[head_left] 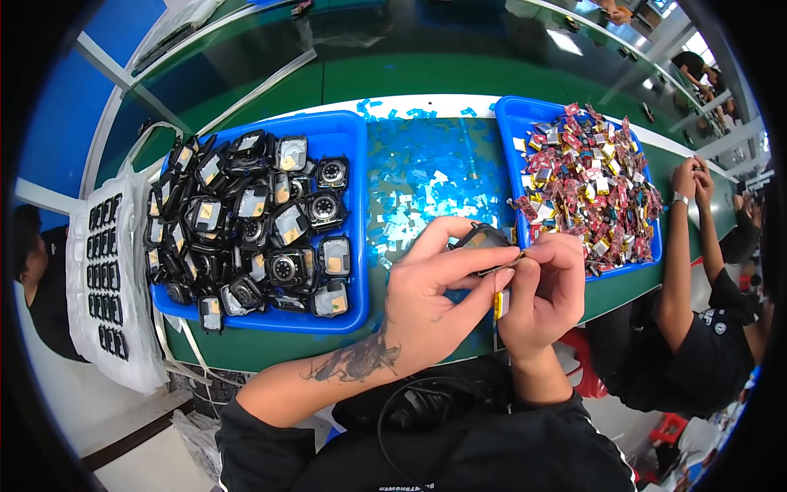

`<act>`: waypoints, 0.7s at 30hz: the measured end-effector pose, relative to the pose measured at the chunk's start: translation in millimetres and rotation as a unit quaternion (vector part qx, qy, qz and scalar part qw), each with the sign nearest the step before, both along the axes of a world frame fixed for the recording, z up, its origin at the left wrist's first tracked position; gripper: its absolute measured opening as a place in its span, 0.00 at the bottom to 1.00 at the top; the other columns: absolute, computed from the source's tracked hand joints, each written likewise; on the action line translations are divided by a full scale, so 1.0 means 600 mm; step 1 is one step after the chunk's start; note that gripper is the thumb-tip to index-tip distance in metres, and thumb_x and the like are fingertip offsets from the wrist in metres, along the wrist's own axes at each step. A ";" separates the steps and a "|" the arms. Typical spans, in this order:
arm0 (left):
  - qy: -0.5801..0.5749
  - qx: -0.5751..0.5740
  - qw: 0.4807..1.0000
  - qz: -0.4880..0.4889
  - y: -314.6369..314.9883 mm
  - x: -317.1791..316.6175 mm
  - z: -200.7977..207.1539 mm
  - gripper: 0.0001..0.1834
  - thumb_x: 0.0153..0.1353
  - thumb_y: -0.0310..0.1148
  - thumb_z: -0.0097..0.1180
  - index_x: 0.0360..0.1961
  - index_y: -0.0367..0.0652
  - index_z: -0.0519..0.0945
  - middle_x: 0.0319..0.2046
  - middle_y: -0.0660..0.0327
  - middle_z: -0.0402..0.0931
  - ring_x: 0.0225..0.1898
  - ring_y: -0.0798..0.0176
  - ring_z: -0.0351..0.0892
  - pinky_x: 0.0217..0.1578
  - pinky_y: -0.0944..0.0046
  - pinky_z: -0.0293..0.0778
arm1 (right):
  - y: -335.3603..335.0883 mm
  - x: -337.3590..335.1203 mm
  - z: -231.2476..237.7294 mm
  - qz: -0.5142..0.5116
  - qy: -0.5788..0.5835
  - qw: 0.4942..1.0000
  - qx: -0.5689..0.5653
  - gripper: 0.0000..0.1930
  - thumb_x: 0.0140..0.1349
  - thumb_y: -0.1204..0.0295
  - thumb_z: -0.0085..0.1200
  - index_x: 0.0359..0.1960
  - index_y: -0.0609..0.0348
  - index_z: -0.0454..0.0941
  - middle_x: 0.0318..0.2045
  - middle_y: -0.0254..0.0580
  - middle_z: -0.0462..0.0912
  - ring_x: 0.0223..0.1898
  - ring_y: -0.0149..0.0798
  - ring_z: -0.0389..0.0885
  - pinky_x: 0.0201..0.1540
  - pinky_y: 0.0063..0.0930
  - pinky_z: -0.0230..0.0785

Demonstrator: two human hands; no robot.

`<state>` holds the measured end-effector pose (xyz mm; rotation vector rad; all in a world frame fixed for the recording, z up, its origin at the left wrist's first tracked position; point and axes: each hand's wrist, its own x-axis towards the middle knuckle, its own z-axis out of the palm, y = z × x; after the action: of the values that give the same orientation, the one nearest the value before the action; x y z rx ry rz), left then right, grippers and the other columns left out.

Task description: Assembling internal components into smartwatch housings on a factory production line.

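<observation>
Presently clasping black rounded-square watch case [482, 239] in curled left hand [430, 287] | pinching something unclear with right hand [545, 299] | dangling flat yellow-silver battery [502, 305] between, lengthwise bodyward, beside right palm

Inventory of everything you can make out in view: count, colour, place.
left tray: 1, blue, table's left
watch cases: dozens, mostly black, left tray
right tray: 1, blue, table's right
small electronic parts: uncountable, red/yellow/silver, right tray
film scraps: uncountable, blue, between trays
table: 1, green, beneath
white liner: 1, far left, carrying rows of black pieces
other people: several, mostly dark clothes, both sides
held case: 1, black, left hand
dangling part: 1, yellow/silver, between hands
left hand: 1, bare, centre
right hand: 1, bare, fingertips at left's
</observation>
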<state>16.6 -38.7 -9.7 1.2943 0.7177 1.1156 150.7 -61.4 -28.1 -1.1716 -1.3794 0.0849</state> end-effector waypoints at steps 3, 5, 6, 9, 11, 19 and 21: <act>0.015 0.006 1.000 -0.002 -0.001 0.001 0.004 0.13 0.57 0.13 0.57 0.44 0.30 0.81 0.47 0.56 0.68 0.46 0.63 0.79 0.43 0.69 0.82 | -0.002 0.001 -0.002 0.008 0.016 1.000 -0.008 0.05 0.58 0.81 0.56 0.32 0.66 0.72 0.29 0.44 0.74 0.30 0.37 0.71 0.30 0.26 0.64; -0.026 -0.013 1.000 0.001 0.000 0.003 -0.001 0.13 0.57 0.13 0.57 0.44 0.30 0.81 0.46 0.57 0.68 0.44 0.64 0.80 0.42 0.70 0.82 | -0.001 0.002 -0.007 0.022 0.029 0.999 -0.011 0.05 0.58 0.81 0.57 0.32 0.66 0.72 0.29 0.44 0.74 0.30 0.37 0.71 0.31 0.26 0.64; -0.026 -0.014 1.000 0.002 0.000 0.003 -0.002 0.13 0.57 0.13 0.57 0.44 0.30 0.81 0.46 0.57 0.68 0.44 0.64 0.80 0.42 0.70 0.82 | -0.002 0.002 -0.007 0.023 0.029 0.999 -0.011 0.05 0.58 0.81 0.57 0.32 0.66 0.72 0.29 0.44 0.74 0.30 0.37 0.71 0.31 0.26 0.64; -0.017 -0.020 1.000 0.004 -0.001 0.002 -0.001 0.13 0.57 0.13 0.57 0.44 0.30 0.82 0.46 0.57 0.68 0.43 0.64 0.80 0.42 0.71 0.81 | -0.003 0.001 -0.006 0.005 0.017 1.000 -0.002 0.06 0.57 0.81 0.57 0.32 0.65 0.72 0.29 0.44 0.74 0.30 0.38 0.71 0.32 0.26 0.64; 0.013 -0.011 1.000 0.007 -0.001 0.001 0.003 0.13 0.57 0.13 0.57 0.44 0.30 0.82 0.47 0.57 0.68 0.43 0.64 0.80 0.42 0.71 0.81 | -0.002 0.001 -0.005 0.000 -0.012 1.000 -0.001 0.06 0.57 0.81 0.57 0.32 0.65 0.72 0.29 0.44 0.74 0.30 0.38 0.71 0.32 0.26 0.64; 0.040 0.007 0.999 -0.003 -0.002 -0.003 0.000 0.14 0.56 0.14 0.58 0.45 0.33 0.82 0.49 0.56 0.69 0.43 0.66 0.81 0.41 0.72 0.80 | -0.007 0.001 -0.004 -0.030 -0.042 0.999 0.006 0.06 0.56 0.81 0.58 0.31 0.65 0.72 0.28 0.44 0.75 0.30 0.39 0.72 0.32 0.27 0.64; 0.073 0.027 0.997 -0.006 -0.002 -0.006 0.000 0.15 0.56 0.14 0.58 0.45 0.33 0.82 0.49 0.56 0.69 0.42 0.67 0.81 0.41 0.72 0.80 | -0.007 0.000 -0.004 -0.035 -0.037 0.999 0.008 0.06 0.55 0.81 0.58 0.31 0.64 0.72 0.28 0.44 0.75 0.30 0.39 0.72 0.32 0.27 0.64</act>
<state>13.2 -39.7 -9.8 1.4351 0.7906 1.0440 150.6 -65.8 -30.5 -1.2193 -1.3990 -0.0188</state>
